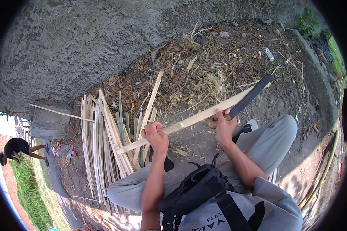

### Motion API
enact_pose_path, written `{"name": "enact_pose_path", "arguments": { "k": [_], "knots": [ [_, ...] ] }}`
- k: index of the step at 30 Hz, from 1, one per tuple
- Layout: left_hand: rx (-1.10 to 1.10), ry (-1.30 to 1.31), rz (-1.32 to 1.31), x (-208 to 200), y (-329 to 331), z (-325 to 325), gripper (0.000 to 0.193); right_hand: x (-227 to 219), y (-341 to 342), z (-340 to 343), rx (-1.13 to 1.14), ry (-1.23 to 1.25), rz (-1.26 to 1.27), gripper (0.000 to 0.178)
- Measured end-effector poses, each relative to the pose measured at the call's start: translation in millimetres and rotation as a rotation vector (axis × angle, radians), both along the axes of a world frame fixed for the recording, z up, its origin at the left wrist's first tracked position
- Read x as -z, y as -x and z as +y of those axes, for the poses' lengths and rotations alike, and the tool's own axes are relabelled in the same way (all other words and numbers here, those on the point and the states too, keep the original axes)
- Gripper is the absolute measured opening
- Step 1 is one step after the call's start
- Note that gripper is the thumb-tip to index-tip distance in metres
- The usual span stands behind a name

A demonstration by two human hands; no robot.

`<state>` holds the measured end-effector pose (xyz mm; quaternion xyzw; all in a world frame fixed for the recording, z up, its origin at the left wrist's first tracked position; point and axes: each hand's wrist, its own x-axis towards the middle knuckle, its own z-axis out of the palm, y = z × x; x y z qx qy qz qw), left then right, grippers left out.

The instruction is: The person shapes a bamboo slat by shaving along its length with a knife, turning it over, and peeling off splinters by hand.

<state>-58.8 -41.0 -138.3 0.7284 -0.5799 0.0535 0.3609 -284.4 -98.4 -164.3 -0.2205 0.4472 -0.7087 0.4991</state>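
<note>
A long pale bamboo strip (198, 117) slants across in front of me, rising to the right. My left hand (156, 137) is closed around it toward its lower left end. My right hand (225, 127) grips the wooden handle of a machete (250, 97), with the thumb up against the strip. The dark blade points up and to the right, lying along the strip's far end and partly covering it. Thin shavings stick out near the blade tip.
A pile of split bamboo strips (104, 142) lies to my left, by a concrete block (50, 122). Rough grey wall (85, 42) rises ahead. Shavings (214, 84) and litter cover the ground. Green poles (324, 173) lie at right. Another person (17, 148) bends over at far left.
</note>
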Motion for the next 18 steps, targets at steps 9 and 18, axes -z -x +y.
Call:
{"name": "enact_pose_path", "arguments": {
  "k": [9,18],
  "knots": [
    [-0.241,0.077,0.042,7,-50,7,0.008,0,20,-17,0.112,-0.033,-0.102,0.028],
    [-0.291,0.045,0.451,-6,-77,9,0.020,-7,37,-30,0.217,-0.005,-0.146,0.030]
  ]
}}
